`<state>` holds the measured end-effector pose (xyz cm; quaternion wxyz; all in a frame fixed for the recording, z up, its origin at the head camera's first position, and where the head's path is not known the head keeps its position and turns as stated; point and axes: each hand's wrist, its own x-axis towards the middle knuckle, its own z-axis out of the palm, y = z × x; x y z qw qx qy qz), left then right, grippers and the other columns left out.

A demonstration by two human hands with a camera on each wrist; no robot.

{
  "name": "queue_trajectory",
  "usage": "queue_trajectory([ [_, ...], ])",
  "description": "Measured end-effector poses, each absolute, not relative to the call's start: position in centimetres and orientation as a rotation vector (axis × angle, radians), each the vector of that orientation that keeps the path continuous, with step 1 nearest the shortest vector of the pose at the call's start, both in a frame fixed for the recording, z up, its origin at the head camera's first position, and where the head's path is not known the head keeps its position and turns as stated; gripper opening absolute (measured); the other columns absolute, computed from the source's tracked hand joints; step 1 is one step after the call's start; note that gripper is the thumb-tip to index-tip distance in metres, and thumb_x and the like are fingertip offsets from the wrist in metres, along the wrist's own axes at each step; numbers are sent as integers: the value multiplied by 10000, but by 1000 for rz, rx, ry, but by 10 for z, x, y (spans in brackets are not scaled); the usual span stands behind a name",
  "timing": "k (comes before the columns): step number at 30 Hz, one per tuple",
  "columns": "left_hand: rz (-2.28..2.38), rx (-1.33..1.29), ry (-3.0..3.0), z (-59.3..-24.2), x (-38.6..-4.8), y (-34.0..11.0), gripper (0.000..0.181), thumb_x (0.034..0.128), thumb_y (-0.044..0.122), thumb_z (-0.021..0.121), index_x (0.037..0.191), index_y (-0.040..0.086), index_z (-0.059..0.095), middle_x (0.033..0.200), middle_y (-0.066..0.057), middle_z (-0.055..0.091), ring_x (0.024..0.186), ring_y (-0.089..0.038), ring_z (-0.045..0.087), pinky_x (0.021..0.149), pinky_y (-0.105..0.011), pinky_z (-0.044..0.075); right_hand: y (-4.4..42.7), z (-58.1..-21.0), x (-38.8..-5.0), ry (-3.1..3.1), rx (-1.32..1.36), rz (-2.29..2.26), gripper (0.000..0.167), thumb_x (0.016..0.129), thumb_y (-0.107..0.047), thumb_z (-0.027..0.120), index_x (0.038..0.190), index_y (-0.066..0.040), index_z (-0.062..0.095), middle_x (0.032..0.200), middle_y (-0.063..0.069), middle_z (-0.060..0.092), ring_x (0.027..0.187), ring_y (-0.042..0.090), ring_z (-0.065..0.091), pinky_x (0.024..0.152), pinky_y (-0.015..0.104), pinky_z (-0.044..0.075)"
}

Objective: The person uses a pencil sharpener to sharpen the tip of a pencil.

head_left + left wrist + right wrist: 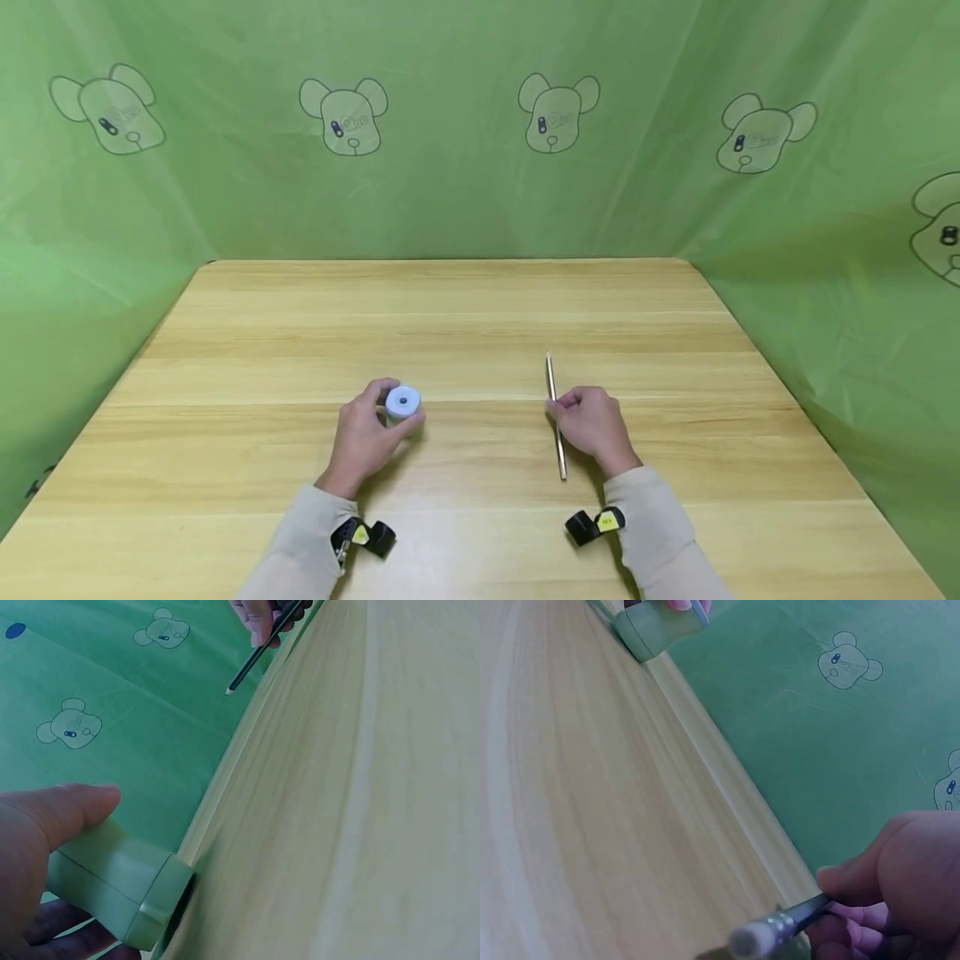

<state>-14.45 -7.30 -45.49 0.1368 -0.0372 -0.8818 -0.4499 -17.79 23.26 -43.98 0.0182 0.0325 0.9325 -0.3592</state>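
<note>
On the left side of the table, my left hand (pixel 363 442) grips a small green pencil sharpener (pixel 120 877) between thumb and fingers. Its pale blue top (pixel 403 402), with a dark hole in the middle, faces up in the head view. Whether its base touches the table, I cannot tell. To the right, my right hand (pixel 596 423) pinches a slim dark pencil (pixel 560 454) around its middle. One pencil end points away from me; the nearer end carries a metal band and a pale eraser (pixel 754 940). Pencil and sharpener are apart.
A wood-grain table (pixel 450 325) lies under both hands. Green sheeting (pixel 450 200) with printed bear heads rises along its back and sides. Black wrist cameras, a left one (pixel 381 539) and a right one (pixel 582 527), sit at the sleeves.
</note>
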Motion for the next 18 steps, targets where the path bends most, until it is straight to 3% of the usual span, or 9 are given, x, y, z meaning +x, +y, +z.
queue_trajectory([
  [18,-1332,-127,-2560,-456,-145,-73,542,765,163,838,1197,-28,573,1076,-197,666,951,-307,643,785,-405,556,233,-443,-176,2923,2,-964,236,888,-269,702,806,-48,694,729,16,647,687,193,594,610,332,488],
])
